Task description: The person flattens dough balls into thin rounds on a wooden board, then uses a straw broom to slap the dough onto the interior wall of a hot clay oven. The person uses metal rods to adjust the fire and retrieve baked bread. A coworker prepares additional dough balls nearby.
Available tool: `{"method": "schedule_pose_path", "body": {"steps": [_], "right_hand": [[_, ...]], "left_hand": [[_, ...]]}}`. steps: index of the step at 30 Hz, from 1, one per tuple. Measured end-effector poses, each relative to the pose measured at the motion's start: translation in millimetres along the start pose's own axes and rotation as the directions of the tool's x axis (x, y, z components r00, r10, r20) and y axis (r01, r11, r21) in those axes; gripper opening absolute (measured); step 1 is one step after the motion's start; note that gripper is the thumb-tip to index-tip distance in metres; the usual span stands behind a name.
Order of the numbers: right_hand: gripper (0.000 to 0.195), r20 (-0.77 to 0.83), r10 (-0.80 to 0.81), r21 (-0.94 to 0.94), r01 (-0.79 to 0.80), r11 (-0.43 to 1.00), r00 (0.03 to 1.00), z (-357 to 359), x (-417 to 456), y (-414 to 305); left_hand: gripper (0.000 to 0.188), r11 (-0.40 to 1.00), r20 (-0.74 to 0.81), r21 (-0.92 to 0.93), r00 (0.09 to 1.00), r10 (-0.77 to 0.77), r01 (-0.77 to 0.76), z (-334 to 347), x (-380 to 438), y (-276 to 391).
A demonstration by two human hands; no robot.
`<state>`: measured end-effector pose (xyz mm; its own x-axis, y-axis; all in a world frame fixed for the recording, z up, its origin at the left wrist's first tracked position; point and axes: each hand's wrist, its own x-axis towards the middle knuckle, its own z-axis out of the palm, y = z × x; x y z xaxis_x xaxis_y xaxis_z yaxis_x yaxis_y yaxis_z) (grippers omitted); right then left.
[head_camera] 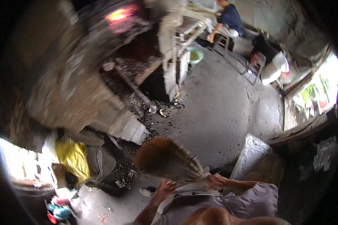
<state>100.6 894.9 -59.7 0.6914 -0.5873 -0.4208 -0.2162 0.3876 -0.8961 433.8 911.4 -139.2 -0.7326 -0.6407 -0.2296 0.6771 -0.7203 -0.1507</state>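
My right hand (217, 181) is closed around the narrow end of a fan-shaped plant-fibre implement (169, 159). Its wide brown end spreads to the left above the concrete floor, and stiff ribs run together towards my fist. Blur leaves unclear whether it is a broom head or a hand fan. Just below its lower edge is my left hand (165, 188), empty with the fingers apart; I cannot tell whether the fingertips touch it. Ahead on the left stands a rough masonry stove (93, 98), where a fire (121, 15) glows in the upper opening.
Ash and debris (126, 166) lie by the stove's foot. A green basin (195, 55) holds liquid beyond it. A person (231, 19) sits on a stool (223, 45). A foil-faced board (250, 153) is at my right; a yellow plastic bag (73, 159) is at left.
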Motion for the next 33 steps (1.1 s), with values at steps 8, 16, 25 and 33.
{"method": "schedule_pose_path", "body": {"steps": [8, 16, 25, 33], "right_hand": [[0.045, -0.589, 0.069, -0.169, -0.206, 0.964, 0.805, -131, -120, 22], [0.095, -0.868, -0.371, -0.437, -0.153, 0.887, 0.330, -341, -16, -78], [0.077, -0.772, -0.340, 0.032, 0.568, 0.822, 0.536, -587, 131, -299], [0.027, -0.193, -0.618, 0.599, 0.591, 0.541, 0.762, -765, 321, -477]], "left_hand": [[0.023, 0.866, -0.469, 0.468, 0.880, 0.073, 0.177, 139, 323, -77], [0.027, 0.038, 0.029, 0.998, 0.898, 0.440, -0.051, 270, 541, -11], [0.056, -0.495, 0.592, 0.801, 0.572, 0.567, -0.338, 394, 730, 202], [0.077, -0.556, 0.580, 0.609, 0.162, 0.799, 0.566, 360, 748, 409]]}}
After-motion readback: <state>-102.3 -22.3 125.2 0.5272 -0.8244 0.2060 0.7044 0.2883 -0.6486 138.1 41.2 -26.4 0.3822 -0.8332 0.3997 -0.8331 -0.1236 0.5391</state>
